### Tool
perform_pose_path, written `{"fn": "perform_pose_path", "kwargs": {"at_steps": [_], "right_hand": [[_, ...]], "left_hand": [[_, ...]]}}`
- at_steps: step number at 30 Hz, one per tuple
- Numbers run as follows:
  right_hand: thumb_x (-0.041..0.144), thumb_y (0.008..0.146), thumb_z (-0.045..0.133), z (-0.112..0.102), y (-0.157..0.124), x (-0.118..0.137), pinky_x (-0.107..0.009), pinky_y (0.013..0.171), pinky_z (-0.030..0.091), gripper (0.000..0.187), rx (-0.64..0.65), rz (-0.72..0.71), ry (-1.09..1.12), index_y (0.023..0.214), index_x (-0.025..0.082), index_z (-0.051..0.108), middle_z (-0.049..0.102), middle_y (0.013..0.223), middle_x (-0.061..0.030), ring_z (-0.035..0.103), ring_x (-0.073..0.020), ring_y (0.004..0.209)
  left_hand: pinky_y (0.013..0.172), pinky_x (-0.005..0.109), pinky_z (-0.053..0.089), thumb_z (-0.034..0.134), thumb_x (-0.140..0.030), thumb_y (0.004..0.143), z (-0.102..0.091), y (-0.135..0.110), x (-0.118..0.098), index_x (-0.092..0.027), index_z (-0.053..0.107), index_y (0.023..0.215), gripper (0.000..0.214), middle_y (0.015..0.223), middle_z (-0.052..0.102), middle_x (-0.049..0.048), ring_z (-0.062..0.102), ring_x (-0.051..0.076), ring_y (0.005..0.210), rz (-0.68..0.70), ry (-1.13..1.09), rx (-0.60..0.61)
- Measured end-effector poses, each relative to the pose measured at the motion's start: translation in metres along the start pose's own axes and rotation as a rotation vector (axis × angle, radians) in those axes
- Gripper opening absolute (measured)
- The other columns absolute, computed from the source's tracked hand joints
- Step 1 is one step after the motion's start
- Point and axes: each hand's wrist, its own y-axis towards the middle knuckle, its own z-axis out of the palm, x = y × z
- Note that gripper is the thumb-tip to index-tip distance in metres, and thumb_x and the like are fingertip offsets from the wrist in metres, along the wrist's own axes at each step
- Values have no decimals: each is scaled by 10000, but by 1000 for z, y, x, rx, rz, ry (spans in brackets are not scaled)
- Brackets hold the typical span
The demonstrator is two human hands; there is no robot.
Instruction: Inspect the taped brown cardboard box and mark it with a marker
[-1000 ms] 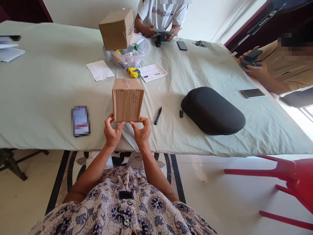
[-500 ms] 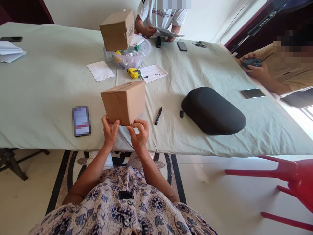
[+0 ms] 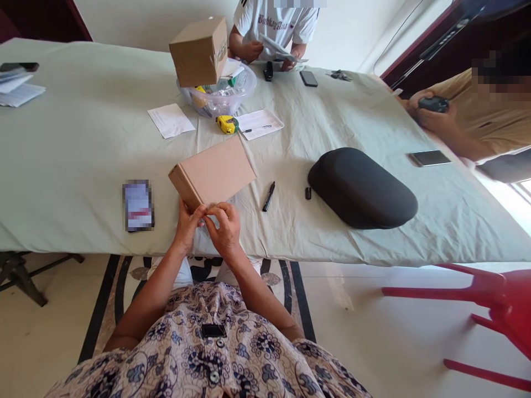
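A small brown cardboard box (image 3: pixel 213 172) is tilted over the near edge of the cloth-covered table (image 3: pixel 83 143), its plain flat face turned up toward me. My left hand (image 3: pixel 187 222) grips its near lower corner from the left, fingers curled. My right hand (image 3: pixel 223 226) pinches the same lower edge beside it, fingertips touching the left hand's. Both hands are closed on the box.
A phone (image 3: pixel 138 204) lies left of the box, a black marker (image 3: pixel 269 195) and its cap (image 3: pixel 307 192) right, then a black case (image 3: pixel 362 187). Farther back sit a second box (image 3: pixel 199 51) on a plastic bowl (image 3: pixel 219 95), a tape measure (image 3: pixel 227 124), papers. Two other people are across and right. A red chair (image 3: pixel 489 309) stands at right.
The box has tipped from upright to leaning back and left, so a plain face now points up. My hands have drawn together at its near lower corner.
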Motion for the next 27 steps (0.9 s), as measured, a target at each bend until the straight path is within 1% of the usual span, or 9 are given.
{"fn": "perform_pose_path", "kwargs": {"at_steps": [3,7,12,15,17,20,23,25,27], "right_hand": [[358,990,592,1,4,-3,-351,828,510,174,46,-29,18,920,253,713,690,954,-56,649,-192,923],[421,957,648,-5,13,-12,-361,816,489,181,87,-93,-5,929,270,743,698,926,-49,646,-197,888],[481,888,720,-21,23,-33,-447,982,467,229,73,66,-81,984,275,747,695,1104,-87,627,-257,1064],[491,878,726,-30,25,-49,-504,1079,431,229,7,121,-96,979,288,749,667,1206,-89,592,-289,1207],[490,902,692,-35,25,-61,-521,1102,432,222,-65,158,-70,972,287,751,652,1242,-90,583,-288,1242],[482,933,633,-39,26,-79,-497,1067,487,253,-172,237,44,977,260,745,655,1235,-102,614,-266,1203],[469,928,609,-39,26,-91,-414,909,569,282,-206,341,208,1021,230,725,689,1126,-99,666,-228,1060],[457,916,603,-36,26,-96,-367,824,576,288,-216,397,273,1036,220,716,698,1071,-88,675,-203,963],[454,908,601,-34,27,-97,-345,803,566,284,-230,423,288,1017,221,721,699,1039,-78,666,-185,919]], "left_hand": [[594,258,491,688,-632,711,-2,2,-3,-233,466,1288,735,1127,677,91,663,198,883,-80,21,-22],[533,216,449,681,-602,711,-9,6,-5,-218,534,1202,641,1009,684,57,635,150,753,-102,41,-24],[502,213,458,709,-689,617,-27,13,-6,-202,631,1034,646,911,666,23,615,116,628,-197,26,62],[512,229,472,721,-728,579,-41,17,-9,-197,654,977,667,851,664,10,621,124,605,-247,58,108],[518,236,473,721,-760,572,-49,20,-13,-194,671,953,684,840,676,17,625,130,597,-265,94,140],[508,239,459,719,-811,557,-58,24,-18,-188,700,926,725,810,692,37,627,140,570,-306,166,188],[496,254,441,622,-883,628,-60,29,-17,-182,732,939,774,805,717,75,622,154,540,-302,272,154],[504,286,451,513,-912,711,-60,32,-13,-191,751,952,796,845,742,104,631,183,553,-227,368,81],[556,334,495,459,-901,773,-59,35,-9,-210,767,934,773,870,757,113,667,236,634,-81,460,3]]}}
